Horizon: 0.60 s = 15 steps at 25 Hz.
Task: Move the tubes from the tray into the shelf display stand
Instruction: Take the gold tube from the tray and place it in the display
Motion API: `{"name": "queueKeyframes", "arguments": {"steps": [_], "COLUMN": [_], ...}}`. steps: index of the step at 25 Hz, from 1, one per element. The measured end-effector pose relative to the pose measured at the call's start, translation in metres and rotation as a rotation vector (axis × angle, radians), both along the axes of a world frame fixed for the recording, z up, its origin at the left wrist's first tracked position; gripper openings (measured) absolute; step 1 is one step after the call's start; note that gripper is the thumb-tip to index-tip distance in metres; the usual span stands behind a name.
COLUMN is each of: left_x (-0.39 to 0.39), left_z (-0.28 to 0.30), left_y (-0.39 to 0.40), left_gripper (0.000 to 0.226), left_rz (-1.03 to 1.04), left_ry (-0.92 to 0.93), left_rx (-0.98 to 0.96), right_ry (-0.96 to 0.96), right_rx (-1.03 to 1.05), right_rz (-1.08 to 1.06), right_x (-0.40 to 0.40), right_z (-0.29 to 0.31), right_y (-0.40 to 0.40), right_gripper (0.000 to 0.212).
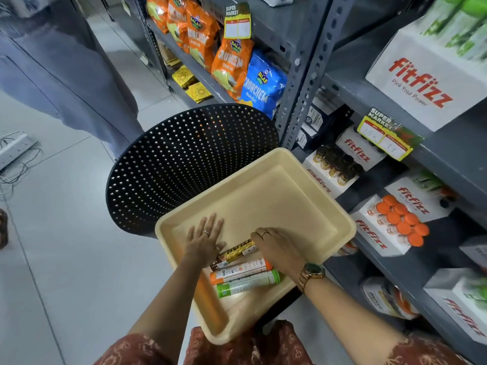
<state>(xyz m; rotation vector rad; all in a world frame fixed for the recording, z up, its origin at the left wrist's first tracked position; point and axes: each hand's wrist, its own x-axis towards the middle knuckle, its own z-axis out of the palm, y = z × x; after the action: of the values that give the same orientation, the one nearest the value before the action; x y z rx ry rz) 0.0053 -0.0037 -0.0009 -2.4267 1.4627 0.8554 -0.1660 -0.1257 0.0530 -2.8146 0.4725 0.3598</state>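
Observation:
A cream plastic tray (pixel 276 185) rests on a black perforated chair. Three tubes lie side by side in its near end: a brown-and-gold tube (pixel 237 252), an orange-capped tube (pixel 241 271) and a green-capped tube (pixel 247 283). My left hand (pixel 204 238) lies flat on the tray floor with fingers spread, just left of the brown-and-gold tube. My right hand (pixel 279 247) is curled over the right end of that tube, fingers closing on it. White "fitfizz" display stands (pixel 379 227) sit on the grey shelf to the right, one filled with orange-capped tubes.
The black chair (pixel 184 164) stands against the grey metal rack (pixel 303 83). Orange and blue snack bags fill a shelf at the back. Another person's grey trousers (pixel 66 69) are at the upper left. A power strip with cables lies on the tiled floor at the left.

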Motion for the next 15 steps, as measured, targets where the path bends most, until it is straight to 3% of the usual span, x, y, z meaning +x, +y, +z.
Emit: {"name": "queueKeyframes", "arguments": {"steps": [3,9,15], "left_x": [-0.001,-0.014,-0.055], "left_z": [0.013,0.074,0.156], "left_y": [-0.003,-0.03,-0.101], "left_gripper": [0.061,0.055,0.056], "left_rz": [-0.025,-0.055,-0.18], "left_ry": [-0.027,-0.095,-0.086], "left_rx": [-0.007,-0.207,-0.451], "right_ry": [-0.047,-0.116,-0.092], "right_rx": [-0.016,-0.131,-0.019], "right_rz": [0.025,0.02,-0.303], "right_x": [-0.001,-0.024,-0.092], "right_z": [0.023,0.084,0.162], "right_y": [-0.002,-0.016,-0.059], "right_gripper": [0.046,0.033,0.02]}}
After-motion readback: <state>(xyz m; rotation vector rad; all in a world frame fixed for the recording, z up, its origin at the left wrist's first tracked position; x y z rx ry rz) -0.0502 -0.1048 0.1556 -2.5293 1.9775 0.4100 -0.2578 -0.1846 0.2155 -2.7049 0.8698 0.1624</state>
